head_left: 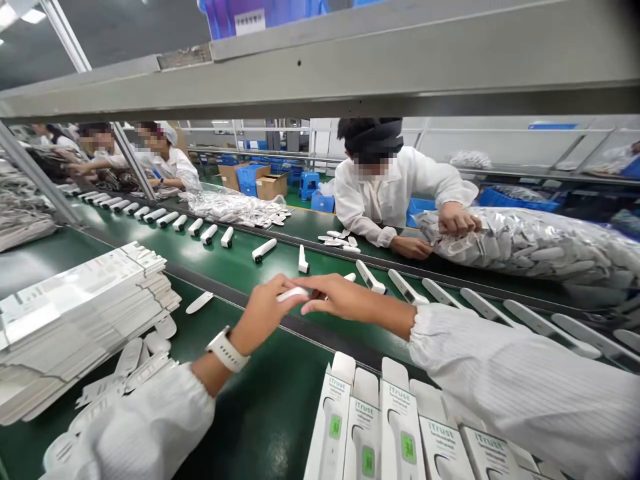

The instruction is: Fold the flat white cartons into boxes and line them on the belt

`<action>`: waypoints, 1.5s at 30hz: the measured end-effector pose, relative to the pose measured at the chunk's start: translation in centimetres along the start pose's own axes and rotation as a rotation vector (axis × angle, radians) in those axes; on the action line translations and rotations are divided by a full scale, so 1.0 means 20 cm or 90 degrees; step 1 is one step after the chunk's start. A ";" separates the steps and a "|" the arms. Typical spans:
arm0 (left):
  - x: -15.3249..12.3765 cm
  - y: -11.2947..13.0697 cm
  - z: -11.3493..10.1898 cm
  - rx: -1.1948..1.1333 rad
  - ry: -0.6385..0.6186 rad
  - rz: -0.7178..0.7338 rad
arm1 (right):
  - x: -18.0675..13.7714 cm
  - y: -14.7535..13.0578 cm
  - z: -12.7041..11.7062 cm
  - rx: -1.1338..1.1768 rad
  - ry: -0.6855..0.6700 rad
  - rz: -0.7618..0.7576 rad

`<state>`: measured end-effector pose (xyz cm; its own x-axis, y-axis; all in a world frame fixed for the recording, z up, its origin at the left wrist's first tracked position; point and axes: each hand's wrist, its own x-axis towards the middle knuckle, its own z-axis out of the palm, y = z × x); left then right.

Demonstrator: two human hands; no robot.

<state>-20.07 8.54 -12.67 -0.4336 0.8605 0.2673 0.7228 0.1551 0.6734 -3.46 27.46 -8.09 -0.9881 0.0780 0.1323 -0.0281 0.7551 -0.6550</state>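
The left hand [263,307] has its grip closed on a small white piece [293,294], pinched between thumb and fingers. The piece sits at the front of that grip, its exposed end pointing towards the right hand [343,297]. The right hand's fingertips meet the left hand just above the piece; its thumb and index finger stand apart, and whether that grip holds anything I cannot tell, since its other fingers are hidden. Both hands are above the dark strip [227,293] edging the green belt [235,270]. A loose white cover [200,302] lies on the counter [245,407] left of the hands; printed cartons [367,427] stand nearer the wearer.
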 end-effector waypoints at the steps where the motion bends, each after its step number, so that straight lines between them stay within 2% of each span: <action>1: 0.05 0.04 0.04 -0.024 0.005 0.001 | 0.01 -0.01 0.01 0.021 0.011 0.014; 4: 0.26 0.07 0.14 -0.050 0.056 -0.030 | 0.01 0.06 -0.04 0.054 0.080 0.095; 8: 0.61 -0.04 0.25 -0.020 0.129 -0.115 | -0.05 0.24 -0.18 0.069 0.152 0.204; 11: 0.79 -0.13 0.32 -0.021 0.115 -0.145 | -0.10 0.31 -0.25 0.101 0.140 0.258; 13: 0.83 -0.19 0.32 -0.034 0.084 -0.146 | -0.11 0.33 -0.26 0.128 0.125 0.275; 15: 0.81 -0.24 0.27 -0.052 0.041 -0.133 | -0.09 0.33 -0.25 0.155 0.126 0.277; 18: 0.70 -0.24 0.15 -0.087 -0.016 -0.094 | -0.04 0.31 -0.22 0.170 0.168 0.255; 22: 0.50 -0.13 0.03 -0.163 -0.059 -0.035 | 0.05 0.25 -0.19 0.142 0.283 0.205; 26: 0.36 -0.01 0.01 -0.253 -0.067 -0.014 | 0.08 0.19 -0.17 0.158 0.347 0.171; 29: 0.32 0.02 0.03 -0.304 -0.064 -0.015 | 0.08 0.14 -0.17 0.216 0.337 0.158; 35: 0.23 0.03 0.03 -0.311 -0.033 -0.005 | 0.05 0.06 -0.20 0.276 0.205 0.171; 40: 0.27 -0.04 -0.02 -0.207 -0.016 -0.009 | 0.09 0.09 -0.18 0.219 0.206 0.198; 45: 0.50 -0.27 -0.03 -0.022 0.094 -0.084 | 0.07 0.17 -0.21 0.159 0.317 0.244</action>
<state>-28.67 15.92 -13.24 -0.5995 0.7532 0.2707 0.6362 0.2433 0.7321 -4.40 32.86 -6.97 -0.7495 0.6461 0.1444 0.2169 0.4457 -0.8685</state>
